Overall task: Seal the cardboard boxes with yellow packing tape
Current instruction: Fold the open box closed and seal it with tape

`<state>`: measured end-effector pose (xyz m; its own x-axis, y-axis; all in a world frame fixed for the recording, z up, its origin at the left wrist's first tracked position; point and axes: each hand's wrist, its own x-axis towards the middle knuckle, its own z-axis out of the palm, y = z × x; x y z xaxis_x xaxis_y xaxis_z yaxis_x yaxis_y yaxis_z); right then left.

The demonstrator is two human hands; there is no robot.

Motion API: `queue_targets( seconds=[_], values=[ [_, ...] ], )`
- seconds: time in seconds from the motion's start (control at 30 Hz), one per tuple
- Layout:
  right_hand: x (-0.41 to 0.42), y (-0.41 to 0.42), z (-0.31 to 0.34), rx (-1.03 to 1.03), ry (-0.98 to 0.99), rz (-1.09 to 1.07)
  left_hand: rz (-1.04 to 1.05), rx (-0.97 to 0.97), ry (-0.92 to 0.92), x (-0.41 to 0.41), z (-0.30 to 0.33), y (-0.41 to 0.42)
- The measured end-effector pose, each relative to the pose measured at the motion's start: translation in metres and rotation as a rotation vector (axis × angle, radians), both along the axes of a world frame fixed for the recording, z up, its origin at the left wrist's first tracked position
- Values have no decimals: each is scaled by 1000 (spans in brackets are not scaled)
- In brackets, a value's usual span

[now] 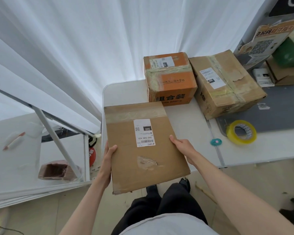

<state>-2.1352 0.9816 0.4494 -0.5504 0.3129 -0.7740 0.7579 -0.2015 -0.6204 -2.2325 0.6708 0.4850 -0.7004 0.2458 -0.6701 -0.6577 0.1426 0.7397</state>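
Together our hands held a flat brown box (143, 146) by its side edges, the left hand (109, 155) and the right hand (182, 146) each with a grip closed on the cardboard, its far end over the near corner of the white desk (185, 119), likely to bring it in for sealing. The yellow tape roll (241, 132) lay within reach to the right, beside a small teal cutter (215, 142). Two taped boxes, one orange (170, 77) and one brown (226, 83), stood touching at the back, seemingly set out of the way.
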Motion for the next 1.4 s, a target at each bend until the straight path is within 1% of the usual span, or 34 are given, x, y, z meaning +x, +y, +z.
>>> queue_targets(
  seconds=[0.1, 0.27, 0.4, 0.5, 0.6, 0.77, 0.87, 0.97, 1.03, 1.07, 1.17, 1.2, 1.3, 1.4],
  values=[
    [-3, 1, -2, 19, -16, -35, 26, 18, 10, 2, -2, 4],
    [5, -2, -4, -45, -34, -1, -68, -57, 158, -9, 11, 6],
    [17, -7, -1, -209, 0, 38, -68, -130, 163, -14, 18, -7],
    [22, -12, 1, -280, 7, 79, -49, -133, 131, -7, 14, -20],
    [20, -16, 5, -319, 41, 155, 23, -130, 115, 2, 10, -31],
    [0, -26, 13, -286, 76, 256, 193, -94, 53, 1, 1, -49],
    [-12, -32, 13, -243, 69, 194, 185, -29, 41, -11, -1, -51],
    [-21, -34, 14, -286, 104, 166, 161, -32, 15, -28, -6, -48],
    [-27, -35, 19, -334, 102, 259, 134, -75, -33, -42, -14, -45],
    [-32, -35, 23, -347, 72, 307, 112, -135, -42, -50, -19, -43],
    [-49, -34, 28, -320, -15, 332, 38, -420, -3, -74, -34, -37],
    [-56, -33, 27, -298, -15, 315, 6, -467, 9, -82, -37, -35],
    [-77, -30, 23, -233, 60, 261, -7, -461, 63, -111, -39, -24],
    [-99, -31, 17, -113, 82, 144, 23, -387, 133, -138, -32, -6]
  ],
)
